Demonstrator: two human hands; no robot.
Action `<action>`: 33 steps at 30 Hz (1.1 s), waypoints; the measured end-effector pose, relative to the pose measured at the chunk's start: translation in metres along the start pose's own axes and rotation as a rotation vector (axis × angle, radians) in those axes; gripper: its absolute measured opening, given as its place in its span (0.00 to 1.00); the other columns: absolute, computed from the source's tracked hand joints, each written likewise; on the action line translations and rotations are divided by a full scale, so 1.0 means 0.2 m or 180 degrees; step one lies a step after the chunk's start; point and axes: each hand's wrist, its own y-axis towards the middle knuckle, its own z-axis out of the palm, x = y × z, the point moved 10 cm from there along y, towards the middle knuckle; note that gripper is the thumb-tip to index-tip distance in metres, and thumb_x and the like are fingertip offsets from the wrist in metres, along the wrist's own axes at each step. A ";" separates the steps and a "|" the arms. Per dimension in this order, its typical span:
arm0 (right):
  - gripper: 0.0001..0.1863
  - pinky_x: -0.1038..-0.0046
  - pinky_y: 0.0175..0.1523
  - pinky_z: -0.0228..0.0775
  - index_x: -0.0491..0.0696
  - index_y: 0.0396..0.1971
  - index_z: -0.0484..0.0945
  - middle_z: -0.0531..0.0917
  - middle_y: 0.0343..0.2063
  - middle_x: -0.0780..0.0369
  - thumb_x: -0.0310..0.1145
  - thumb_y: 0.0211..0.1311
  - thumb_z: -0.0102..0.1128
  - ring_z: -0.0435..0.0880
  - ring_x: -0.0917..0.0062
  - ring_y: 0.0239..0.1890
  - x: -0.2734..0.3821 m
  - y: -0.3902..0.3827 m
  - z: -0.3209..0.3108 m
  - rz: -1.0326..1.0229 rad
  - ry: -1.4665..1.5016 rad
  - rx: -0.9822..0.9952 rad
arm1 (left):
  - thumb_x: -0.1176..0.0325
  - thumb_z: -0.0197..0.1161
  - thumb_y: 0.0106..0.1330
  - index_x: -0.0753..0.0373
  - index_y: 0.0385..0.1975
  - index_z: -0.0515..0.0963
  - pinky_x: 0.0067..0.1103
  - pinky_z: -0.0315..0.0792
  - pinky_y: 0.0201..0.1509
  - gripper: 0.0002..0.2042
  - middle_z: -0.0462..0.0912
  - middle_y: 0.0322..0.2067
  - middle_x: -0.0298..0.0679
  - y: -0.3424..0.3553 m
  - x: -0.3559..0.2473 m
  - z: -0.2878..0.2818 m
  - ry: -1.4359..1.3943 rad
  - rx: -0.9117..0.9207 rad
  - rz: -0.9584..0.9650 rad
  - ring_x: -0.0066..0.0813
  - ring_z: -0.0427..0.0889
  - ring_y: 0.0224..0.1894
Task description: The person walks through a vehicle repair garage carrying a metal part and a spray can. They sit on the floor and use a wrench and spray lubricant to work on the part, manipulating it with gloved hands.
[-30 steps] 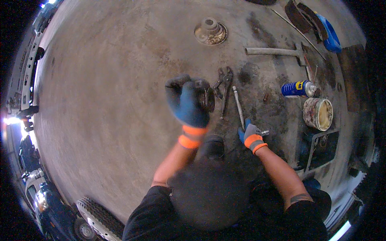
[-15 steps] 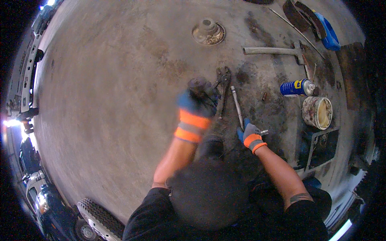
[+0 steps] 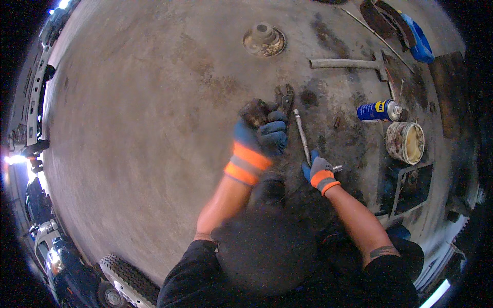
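My left hand (image 3: 262,132), in a blue glove with an orange-striped cuff, is closed around a dark, grimy metal part (image 3: 252,112). Just beyond it, locking pliers (image 3: 286,97) lie on the stained concrete floor (image 3: 144,113), partly hidden by the glove. My right hand (image 3: 319,172), in a similar grey and blue glove, grips a long chrome socket wrench (image 3: 302,134) near the floor, a socket end showing right of the fingers. A small rusty piece (image 3: 337,122) lies to the right of the wrench.
A round hub (image 3: 263,42) lies farther forward. At right are a T-shaped metal tool (image 3: 344,63), blue spray can (image 3: 374,112), grease tub (image 3: 398,142), thin rod (image 3: 375,34), curved brake shoes (image 3: 389,21) and blue jug (image 3: 418,42). Vehicles (image 3: 61,262) and a tyre (image 3: 131,277) line the left.
My left hand has moved rightward with the dark part and turned, so its curled fingers now face right, over the pliers' lower end. My right hand has barely moved.
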 end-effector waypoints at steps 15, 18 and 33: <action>0.22 0.55 0.38 0.71 0.42 0.39 0.70 0.81 0.29 0.46 0.44 0.52 0.61 0.79 0.48 0.34 0.00 0.00 -0.01 -0.0065 0.0035 -0.0040 | 0.49 0.54 0.60 0.59 0.35 0.70 0.19 0.56 0.17 0.18 0.66 0.23 0.32 -0.01 0.12 0.04 -0.0025 0.0266 -0.0549 0.21 0.60 0.16; 0.22 0.55 0.39 0.71 0.43 0.39 0.70 0.81 0.29 0.46 0.43 0.51 0.62 0.79 0.48 0.35 0.03 -0.01 -0.03 -0.0105 -0.0001 0.0009 | 0.49 0.53 0.60 0.59 0.37 0.71 0.20 0.56 0.17 0.19 0.65 0.23 0.32 -0.02 0.14 0.05 -0.0049 0.0299 -0.0622 0.21 0.60 0.17; 0.24 0.55 0.41 0.71 0.42 0.41 0.71 0.81 0.30 0.45 0.46 0.52 0.61 0.79 0.48 0.36 0.06 -0.07 -0.03 -0.0559 -0.0251 0.0004 | 0.52 0.48 0.63 0.60 0.35 0.73 0.18 0.53 0.15 0.17 0.66 0.22 0.33 -0.01 0.10 0.02 0.0595 0.0046 -0.0284 0.20 0.58 0.15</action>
